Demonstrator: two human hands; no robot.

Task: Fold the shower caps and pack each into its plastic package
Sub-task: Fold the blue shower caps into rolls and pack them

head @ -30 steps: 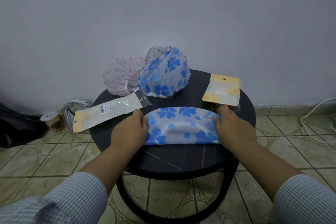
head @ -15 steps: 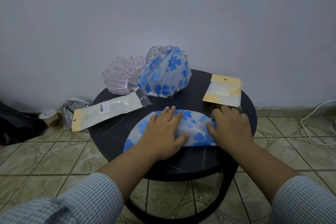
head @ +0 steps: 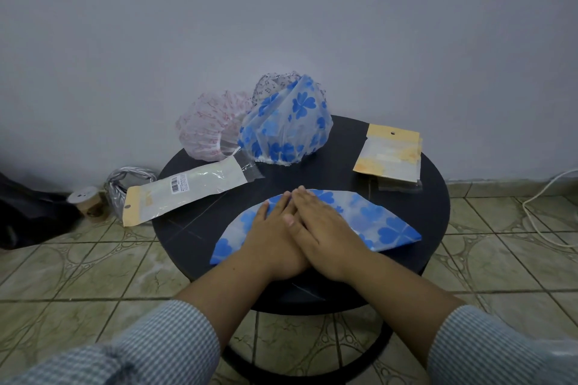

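A folded blue-flowered shower cap (head: pixel 380 222) lies flat as a half-moon on the round black table (head: pixel 434 197). My left hand (head: pixel 272 234) and my right hand (head: pixel 325 228) press side by side on its middle with straight fingers, the right one partly over the left. Behind, an unfolded blue-flowered cap (head: pixel 289 125), a pink-patterned cap (head: pixel 209 128) and a dark-dotted cap (head: pixel 272 84) stand bunched together. A long plastic package (head: pixel 184 189) lies at the table's left edge, its end hanging over. A short stack of packages (head: pixel 389 153) lies at the right.
The table stands close to a grey wall on a tiled floor. Left of it on the floor are a silvery bundle (head: pixel 125 181), a small wooden spool (head: pixel 84 200) and a dark bag (head: pixel 28 209). A white cable (head: pixel 544 197) runs along the floor at right.
Both hands have moved from the cap's ends to its middle and now press it flat together. The cap lies spread out longer, reaching further right.
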